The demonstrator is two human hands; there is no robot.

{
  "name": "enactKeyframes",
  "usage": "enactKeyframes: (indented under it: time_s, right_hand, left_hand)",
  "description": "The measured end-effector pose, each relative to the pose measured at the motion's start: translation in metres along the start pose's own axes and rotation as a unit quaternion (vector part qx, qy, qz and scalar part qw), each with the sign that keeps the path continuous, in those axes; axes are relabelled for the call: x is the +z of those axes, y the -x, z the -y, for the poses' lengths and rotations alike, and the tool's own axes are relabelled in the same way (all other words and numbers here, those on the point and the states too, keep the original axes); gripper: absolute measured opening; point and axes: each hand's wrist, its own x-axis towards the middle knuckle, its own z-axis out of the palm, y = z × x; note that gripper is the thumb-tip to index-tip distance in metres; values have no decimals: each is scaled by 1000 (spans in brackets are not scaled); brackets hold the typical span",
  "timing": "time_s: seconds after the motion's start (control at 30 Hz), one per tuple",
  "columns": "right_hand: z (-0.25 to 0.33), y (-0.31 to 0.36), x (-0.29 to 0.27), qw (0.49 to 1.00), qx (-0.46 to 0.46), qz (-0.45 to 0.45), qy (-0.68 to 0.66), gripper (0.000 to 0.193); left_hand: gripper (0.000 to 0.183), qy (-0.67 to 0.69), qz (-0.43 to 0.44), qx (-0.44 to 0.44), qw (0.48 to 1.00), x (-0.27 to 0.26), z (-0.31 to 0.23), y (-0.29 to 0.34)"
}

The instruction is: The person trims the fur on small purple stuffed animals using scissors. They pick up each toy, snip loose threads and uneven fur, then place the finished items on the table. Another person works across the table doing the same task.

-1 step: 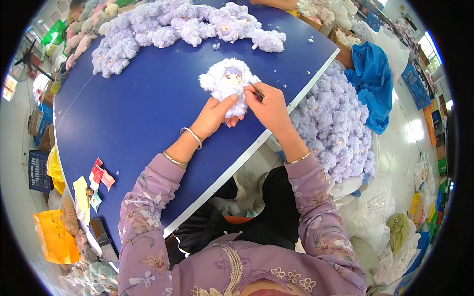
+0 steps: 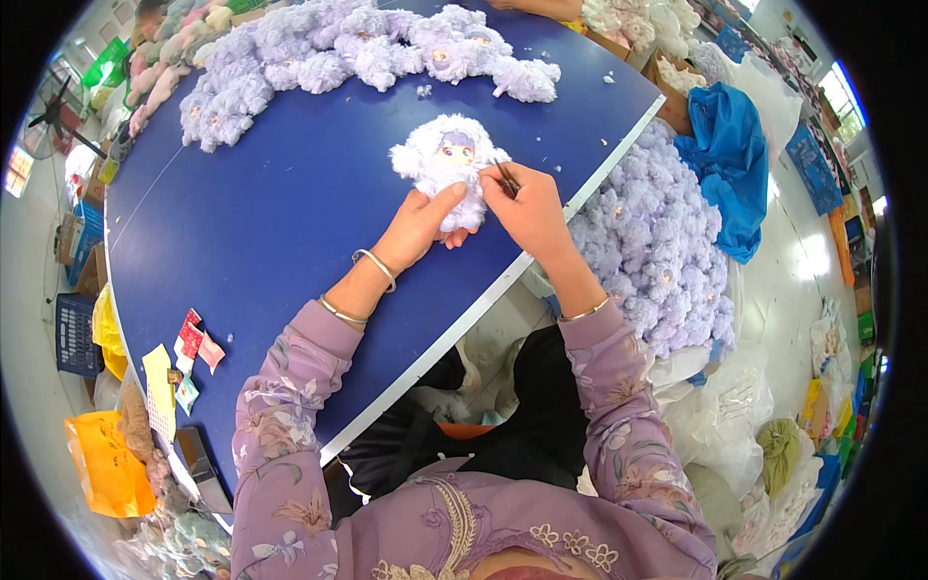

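Hardly anything has moved since the earlier frame: our right hand [image 2: 527,208] and the slim dark tool [image 2: 507,180] in it have shifted very slightly, so that a little more of the tool shows. Our left hand and the toy look the same as they did.

We have a fluffy, pale lilac plush doll [image 2: 452,174] above the smooth dark-blue tabletop [image 2: 290,222], near its pale straight edge, with its big-eyed face turned up towards us. Our left hand [image 2: 425,224] grips its lower body, thumb laid over the front and fingertips curled out from beneath. Our right hand has thumb and fingers pressed together, pinching the tool at the doll's side, just below the face (whether some fluff is caught in that pinch too, we cannot tell).

At the far side of the table we see a long, crowded row of lilac plush toys [image 2: 358,53], well apart from our hands. Beyond the straight edge, to our right, rises a large heap of matching lilac plush [image 2: 657,251], with a crumpled bright-blue plastic sheet [image 2: 720,164] beside it. Near our left sleeve lie small red and pink packets [image 2: 188,338] and a pale-yellow paper sheet [image 2: 159,391].
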Motion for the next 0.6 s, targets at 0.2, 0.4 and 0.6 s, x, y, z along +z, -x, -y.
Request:
enactKeyframes:
  time_s: [0.2,0.4,0.6]
  right_hand:
    - [3,0,-6,997,54,38,-27,12]
    - [-7,-4,-7,993,37,49,-96,13]
    - [-5,-8,-19,934,142,61,-321,14]
  left_hand:
    - [35,81,-88,6,993,14,-8,0]
    - [36,120,-122,57,983,12,4,-6]
    - [36,155,-112,45,981,9,-3,-4]
